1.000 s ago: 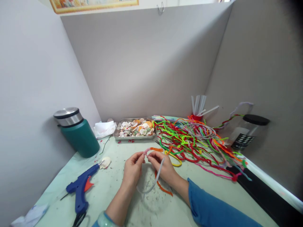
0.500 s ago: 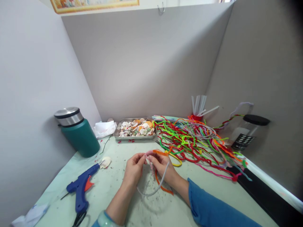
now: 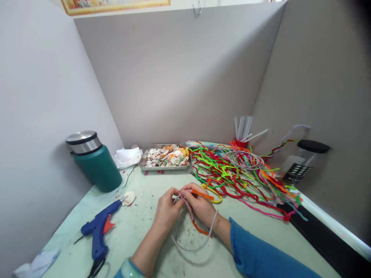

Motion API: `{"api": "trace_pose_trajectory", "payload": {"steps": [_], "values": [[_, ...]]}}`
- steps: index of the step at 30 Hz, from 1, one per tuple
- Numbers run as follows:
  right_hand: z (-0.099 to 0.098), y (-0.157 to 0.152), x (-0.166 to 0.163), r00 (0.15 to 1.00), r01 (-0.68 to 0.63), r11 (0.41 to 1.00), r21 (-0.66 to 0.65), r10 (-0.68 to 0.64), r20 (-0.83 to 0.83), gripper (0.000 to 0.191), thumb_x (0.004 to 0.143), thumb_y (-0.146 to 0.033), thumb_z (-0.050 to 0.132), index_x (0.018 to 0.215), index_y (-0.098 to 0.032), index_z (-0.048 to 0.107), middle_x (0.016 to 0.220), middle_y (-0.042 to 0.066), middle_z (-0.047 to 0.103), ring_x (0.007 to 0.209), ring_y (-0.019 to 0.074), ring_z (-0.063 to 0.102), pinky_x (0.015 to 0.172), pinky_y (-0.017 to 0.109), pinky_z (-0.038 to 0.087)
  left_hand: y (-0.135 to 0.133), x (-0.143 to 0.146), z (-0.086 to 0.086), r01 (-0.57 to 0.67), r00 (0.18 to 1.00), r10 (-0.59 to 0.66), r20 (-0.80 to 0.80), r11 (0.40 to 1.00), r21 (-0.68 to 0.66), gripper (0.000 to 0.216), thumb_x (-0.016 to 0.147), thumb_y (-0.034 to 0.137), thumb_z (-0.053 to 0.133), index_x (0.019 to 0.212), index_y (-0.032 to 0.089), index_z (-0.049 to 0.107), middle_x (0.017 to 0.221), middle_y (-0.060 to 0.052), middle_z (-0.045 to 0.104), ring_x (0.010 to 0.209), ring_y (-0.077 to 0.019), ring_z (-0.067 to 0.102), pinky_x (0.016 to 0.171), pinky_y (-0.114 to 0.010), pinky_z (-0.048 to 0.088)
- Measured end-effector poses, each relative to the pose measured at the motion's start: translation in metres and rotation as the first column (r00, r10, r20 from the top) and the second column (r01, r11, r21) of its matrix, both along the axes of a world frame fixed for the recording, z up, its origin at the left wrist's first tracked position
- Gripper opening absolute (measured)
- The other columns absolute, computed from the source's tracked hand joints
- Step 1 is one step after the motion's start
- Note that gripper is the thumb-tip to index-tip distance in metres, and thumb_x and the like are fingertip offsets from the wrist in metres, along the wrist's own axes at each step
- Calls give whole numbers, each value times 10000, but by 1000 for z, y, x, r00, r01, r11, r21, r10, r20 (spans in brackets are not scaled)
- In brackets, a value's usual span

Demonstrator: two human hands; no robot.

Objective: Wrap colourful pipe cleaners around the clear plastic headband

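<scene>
Here — left hand and right hand, fingers tight on a pink-orange strand.

- Far left, the flask, glue gun in front!
- Back centre, the tray, small pieces in it!
- To its right, the pipe-cleaner heap, cup behind, jar further right!
- Before the tray, left hand, right hand, strands between them!

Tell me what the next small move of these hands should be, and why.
Perhaps a small twist of the pink-and-orange strand with the right hand, while the left hand steadies the grey cord. The hands meet where strand and cord come together, and the strand's orange ends jut out from the grip. Whether it is already wound tight there is hidden.
</scene>
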State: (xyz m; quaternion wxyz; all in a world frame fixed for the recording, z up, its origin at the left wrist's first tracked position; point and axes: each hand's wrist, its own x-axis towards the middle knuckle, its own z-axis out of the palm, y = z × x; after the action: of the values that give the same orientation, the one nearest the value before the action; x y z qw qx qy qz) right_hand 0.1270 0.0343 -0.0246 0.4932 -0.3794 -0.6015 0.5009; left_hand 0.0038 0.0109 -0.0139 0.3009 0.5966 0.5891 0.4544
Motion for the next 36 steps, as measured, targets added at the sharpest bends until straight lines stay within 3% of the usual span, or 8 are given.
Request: {"api": "trace_pose_trajectory", "payload": {"steps": [4, 8, 13, 16, 23, 28, 31, 36], "values": [[2, 1, 1, 1000, 20, 999, 35, -20, 18, 198, 796, -385, 525, 767, -202, 596, 561, -32, 539, 476, 117, 490, 449, 222, 377, -2, 1, 3, -20, 996, 25, -85, 998, 56, 137, 709, 311, 528, 689, 180, 563, 508, 63, 469, 456, -89, 370, 477, -187, 261], [3, 5, 3, 998, 61, 991, 120, -64, 24, 172, 793, -329, 534, 726, -190, 608, 682, -9, 588, 665, 140, 542, 619, 234, 415, -4, 2, 7, 18, 999, -17, -36, 999, 29, 219, 759, 360, 479, 700, 176, 583, 536, 38, 520, 465, -97, 405, 473, -191, 278], [0, 7, 4, 996, 62, 994, 86, -67, 55, 199, 795, -370, 531, 747, -191, 606, 588, -30, 519, 569, 121, 478, 535, 220, 369, -3, 1, 9, 39, 997, -39, 73, 999, 4, 285, 758, 409, 508, 665, 156, 602, 587, 7, 580, 524, -104, 456, 495, -187, 318], [-1, 7, 4, 997, 59, 994, 96, -64, 54, 201, 796, -370, 534, 745, -187, 602, 574, -34, 490, 542, 112, 445, 512, 217, 348, -1, 0, 8, 46, 984, -34, 175, 997, -66, 293, 735, 423, 545, 658, 146, 598, 544, 16, 565, 409, -70, 386, 406, -181, 264], [2, 7, 5, 998, 32, 998, 47, -35, 49, 194, 798, -351, 530, 745, -177, 599, 587, -28, 501, 511, 104, 425, 484, 214, 339, 1, 0, 3, 104, 930, -20, 367, 972, -211, 386, 751, 500, 507, 590, 150, 539, 305, 83, 332, 256, -46, 271, 291, -163, 172], [3, 4, 5, 999, -7, 997, 75, 3, 47, 208, 795, -360, 536, 732, -175, 608, 581, -27, 508, 520, 106, 429, 508, 221, 343, -1, -3, 7, 263, 758, -32, 652, 929, -261, 300, 725, 408, 583, 604, 140, 520, 421, 63, 442, 276, -22, 269, 282, -152, 231], [3, 3, 4, 1000, -22, 998, 59, 21, 20, 201, 794, -357, 540, 738, -175, 606, 574, -32, 496, 513, 103, 417, 496, 219, 331, 0, -4, 10, 339, 669, -33, 742, 903, -266, 246, 711, 359, 599, 646, 128, 544, 498, 43, 504, 280, -15, 269, 279, -157, 267], [5, 3, 3, 1000, -19, 1000, 24, 19, -7, 160, 783, -329, 555, 744, -177, 591, 544, -50, 456, 491, 98, 395, 474, 217, 310, -1, -3, 11, 267, 727, -19, 686, 928, -258, 286, 717, 385, 595, 612, 126, 533, 478, 43, 489, 276, -18, 290, 272, -153, 268]]}}
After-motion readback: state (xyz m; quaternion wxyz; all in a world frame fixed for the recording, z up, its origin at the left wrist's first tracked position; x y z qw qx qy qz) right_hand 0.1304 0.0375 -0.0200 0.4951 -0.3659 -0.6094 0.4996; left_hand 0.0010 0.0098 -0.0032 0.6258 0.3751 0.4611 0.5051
